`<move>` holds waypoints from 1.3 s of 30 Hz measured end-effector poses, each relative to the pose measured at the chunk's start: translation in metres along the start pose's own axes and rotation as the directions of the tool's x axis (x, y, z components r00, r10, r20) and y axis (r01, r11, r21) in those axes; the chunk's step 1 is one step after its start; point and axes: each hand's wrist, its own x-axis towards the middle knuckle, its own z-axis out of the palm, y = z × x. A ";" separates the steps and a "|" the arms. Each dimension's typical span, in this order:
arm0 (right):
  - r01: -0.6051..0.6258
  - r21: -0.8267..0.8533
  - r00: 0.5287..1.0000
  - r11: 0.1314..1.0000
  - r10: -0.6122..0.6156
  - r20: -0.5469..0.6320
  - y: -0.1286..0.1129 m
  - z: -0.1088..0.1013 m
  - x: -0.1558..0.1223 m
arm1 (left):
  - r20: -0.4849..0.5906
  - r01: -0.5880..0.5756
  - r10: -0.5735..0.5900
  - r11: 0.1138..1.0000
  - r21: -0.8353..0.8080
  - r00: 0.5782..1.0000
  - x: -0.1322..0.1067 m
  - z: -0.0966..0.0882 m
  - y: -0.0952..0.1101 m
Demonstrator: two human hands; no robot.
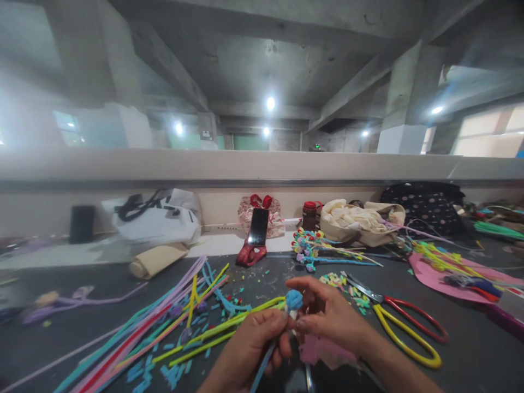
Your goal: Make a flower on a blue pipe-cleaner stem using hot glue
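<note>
My left hand [250,345] is closed round a blue pipe-cleaner stem [262,363] low in the middle of the view. At the stem's top sits a small blue fuzzy ball [293,299]. My right hand [331,319] pinches the white part just under that ball, thumb and fingers pressed together. Both hands hover over a dark table [470,338]. A pink piece of material [323,349] lies under my right hand.
Several long coloured pipe cleaners [164,322] fan out at the left among cut bits. Red-and-yellow scissors [403,322] lie at the right. A phone on a red stand [257,236], a jar [309,215], finished pipe-cleaner flowers [311,248], bags and a pink sheet [442,275] stand behind.
</note>
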 end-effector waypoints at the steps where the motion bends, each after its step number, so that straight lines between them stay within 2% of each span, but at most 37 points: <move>1: 0.004 0.020 1.000 1.000 -0.004 -0.001 -0.001 0.000 0.000 | 0.009 -0.004 0.004 1.000 -0.005 1.000 0.000 0.000 0.000; 5: 0.005 0.200 0.999 0.980 -0.015 0.051 -0.004 0.003 -0.001 | 0.042 -0.013 0.013 1.000 -0.004 0.999 0.003 -0.002 -0.004; 7: 0.025 0.233 0.998 0.972 -0.036 0.045 -0.004 0.003 -0.001 | 0.055 -0.012 0.012 1.000 0.007 0.998 0.003 -0.003 -0.005; 13: 0.113 0.177 0.994 0.978 -0.112 -0.013 -0.005 0.002 0.000 | 0.078 -0.004 0.001 1.000 0.031 0.997 0.002 -0.002 -0.006; 18: 0.123 0.109 0.992 0.986 -0.120 -0.033 -0.006 0.001 0.000 | 0.069 -0.015 0.015 1.000 0.008 0.998 0.001 0.001 -0.006; 27: -0.002 0.326 0.999 0.945 -0.013 0.043 0.000 -0.003 0.002 | 0.067 0.002 0.004 0.997 -0.080 0.998 -0.001 0.001 -0.004; 35: 0.029 0.330 0.999 0.943 -0.016 -0.044 -0.003 -0.001 0.001 | 0.166 0.027 -0.019 0.998 -0.048 0.986 0.001 0.000 -0.004; 39: 0.044 0.294 0.998 0.955 -0.026 -0.066 -0.005 0.000 0.002 | 0.166 0.027 -0.020 0.999 -0.038 0.986 0.002 0.001 -0.005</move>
